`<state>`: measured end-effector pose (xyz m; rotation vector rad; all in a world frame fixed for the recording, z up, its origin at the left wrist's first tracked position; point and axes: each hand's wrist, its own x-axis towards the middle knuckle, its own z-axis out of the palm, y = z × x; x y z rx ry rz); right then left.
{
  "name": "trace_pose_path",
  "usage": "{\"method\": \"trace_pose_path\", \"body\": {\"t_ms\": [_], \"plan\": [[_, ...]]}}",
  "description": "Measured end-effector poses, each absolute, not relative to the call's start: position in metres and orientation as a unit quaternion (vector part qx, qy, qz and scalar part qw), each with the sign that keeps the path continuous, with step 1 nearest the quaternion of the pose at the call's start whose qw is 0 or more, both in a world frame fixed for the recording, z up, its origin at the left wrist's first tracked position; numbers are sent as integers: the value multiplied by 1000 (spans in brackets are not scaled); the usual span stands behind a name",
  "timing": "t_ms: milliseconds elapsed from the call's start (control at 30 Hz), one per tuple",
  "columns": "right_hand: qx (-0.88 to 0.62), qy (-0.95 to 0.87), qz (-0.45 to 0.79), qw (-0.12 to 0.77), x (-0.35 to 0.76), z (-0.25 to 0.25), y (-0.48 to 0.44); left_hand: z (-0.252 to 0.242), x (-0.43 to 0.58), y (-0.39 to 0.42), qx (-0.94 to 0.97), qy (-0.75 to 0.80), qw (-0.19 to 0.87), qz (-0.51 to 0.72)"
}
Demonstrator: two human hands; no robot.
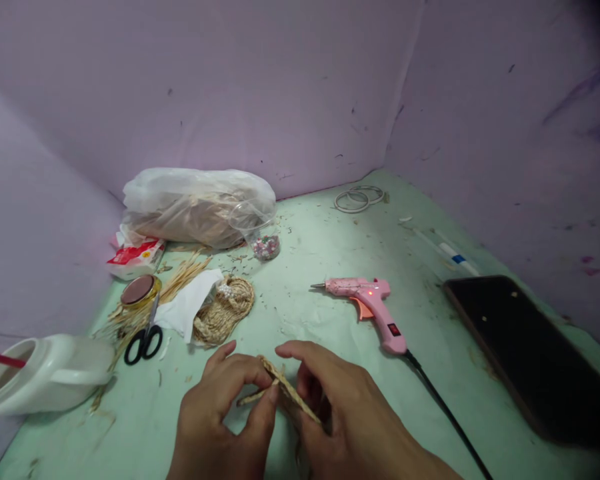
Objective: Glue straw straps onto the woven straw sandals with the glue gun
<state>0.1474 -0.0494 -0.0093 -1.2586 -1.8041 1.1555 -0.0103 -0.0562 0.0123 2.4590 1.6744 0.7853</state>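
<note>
Near the front edge of the view, my left hand pinches a braided straw piece between thumb and fingers. My right hand grips the same piece from the other side, its index finger raised over the top. The piece is tilted, with a narrow strip pointing left; its lower part is hidden by my hands. Just beyond lies a small woven straw slipper with white beads, partly under white tissue. To the right rests a pink glue gun with an orange light on, its nozzle pointing left.
Black-handled scissors, a round jar and loose straw lie left. A white jug is tipped on its side. Behind are a plastic bag and a cup of beads. A phone and cord occupy the right.
</note>
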Motion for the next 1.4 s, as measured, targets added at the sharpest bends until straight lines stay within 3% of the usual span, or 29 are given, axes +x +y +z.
{"method": "trace_pose_path", "body": {"t_ms": [467, 967, 1400], "plan": [[-522, -626, 521, 255, 148, -6, -45, 6, -11, -59, 799, 534, 134, 243], [-544, -605, 522, 253, 148, -4, -47, 7, -6, -62, 848, 471, 88, 225], [-515, -578, 564, 288, 150, -8, -45, 9, 1, -56, 833, 483, -40, 267]]}}
